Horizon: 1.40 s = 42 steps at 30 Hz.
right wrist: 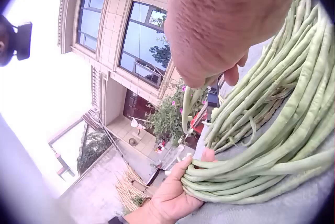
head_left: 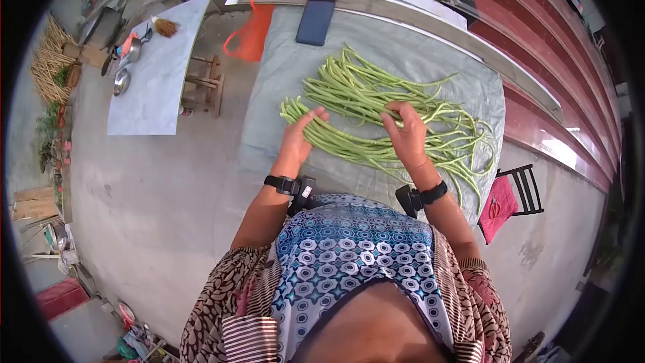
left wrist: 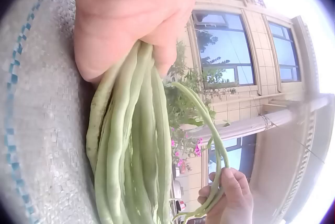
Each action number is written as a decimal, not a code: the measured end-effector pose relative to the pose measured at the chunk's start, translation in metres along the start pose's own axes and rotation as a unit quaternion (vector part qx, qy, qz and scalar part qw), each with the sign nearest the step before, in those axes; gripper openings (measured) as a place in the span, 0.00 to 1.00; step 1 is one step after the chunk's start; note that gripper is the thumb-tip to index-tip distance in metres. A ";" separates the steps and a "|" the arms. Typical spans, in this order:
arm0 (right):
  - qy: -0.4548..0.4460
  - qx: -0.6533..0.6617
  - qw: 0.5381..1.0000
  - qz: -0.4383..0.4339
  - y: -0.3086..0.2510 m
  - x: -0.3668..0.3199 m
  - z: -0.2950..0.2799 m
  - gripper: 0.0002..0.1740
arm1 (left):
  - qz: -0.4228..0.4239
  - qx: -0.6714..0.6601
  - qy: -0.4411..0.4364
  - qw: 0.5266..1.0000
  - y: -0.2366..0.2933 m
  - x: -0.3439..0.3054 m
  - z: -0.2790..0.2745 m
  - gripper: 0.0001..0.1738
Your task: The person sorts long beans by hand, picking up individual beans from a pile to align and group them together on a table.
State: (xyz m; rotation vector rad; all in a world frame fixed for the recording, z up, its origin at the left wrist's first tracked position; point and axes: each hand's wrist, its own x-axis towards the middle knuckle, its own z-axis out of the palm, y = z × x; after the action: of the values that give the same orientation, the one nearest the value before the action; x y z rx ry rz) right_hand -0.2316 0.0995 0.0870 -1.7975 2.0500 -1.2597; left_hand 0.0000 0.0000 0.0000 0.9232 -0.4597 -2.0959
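Note:
Long green beans lie in two groups across the sheet-covered table. My left hand (head_left: 295, 140) grips the near bundle of long beans (head_left: 349, 146) close to its left ends; the right wrist view shows its fingers wrapped round them. Above the beans, my right hand (head_left: 408, 138) pinches a thin long bean (left wrist: 201, 109) between thumb and fingers, and that bean arches up beside the bundle in the left wrist view. Behind both hands spreads the other pile of long beans (head_left: 346, 91), with tangled thin ends trailing right.
A phone (head_left: 316, 20) and an orange plastic bag (head_left: 254, 35) lie at the table's far left. A long board (head_left: 403, 17) runs along the back edge. Left stands a white table (head_left: 156, 70) with a brush and metal bowls. A stool with a pink cloth (head_left: 500, 210) stands right.

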 end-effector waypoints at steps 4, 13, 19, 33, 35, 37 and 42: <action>-0.150 -0.026 0.988 -0.026 -0.008 -0.025 0.027 0.10 | 0.001 -0.039 -0.052 0.998 0.007 -0.004 -0.002 0.22; -0.243 -0.002 0.969 0.045 -0.010 -0.036 0.032 0.11 | 0.017 -0.044 -0.042 0.998 0.008 -0.014 0.001 0.20; -0.188 -0.068 0.979 -0.035 -0.023 -0.030 0.019 0.10 | -0.001 -0.039 -0.067 0.997 0.009 -0.010 -0.007 0.19; -0.239 -0.091 0.964 -0.073 -0.027 -0.036 0.006 0.31 | -0.015 -0.062 -0.049 0.997 0.006 -0.004 -0.010 0.09; -0.268 -0.098 0.956 -0.061 -0.027 -0.037 0.003 0.42 | -0.036 -0.076 -0.045 0.995 0.014 -0.013 0.001 0.06; -0.288 -0.107 0.950 -0.055 -0.025 -0.039 0.000 0.50 | -0.020 -0.085 -0.099 0.991 0.024 -0.022 0.019 0.08; -0.247 -0.114 0.962 -0.024 -0.016 -0.044 -0.012 0.53 | 0.001 -0.096 -0.246 0.964 0.043 -0.038 0.083 0.10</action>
State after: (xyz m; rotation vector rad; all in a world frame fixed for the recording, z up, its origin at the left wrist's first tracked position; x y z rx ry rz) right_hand -0.2148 0.1446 0.0870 -2.0107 1.9222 -0.5123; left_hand -0.0233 0.0034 0.0984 0.2804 -0.4931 -2.3165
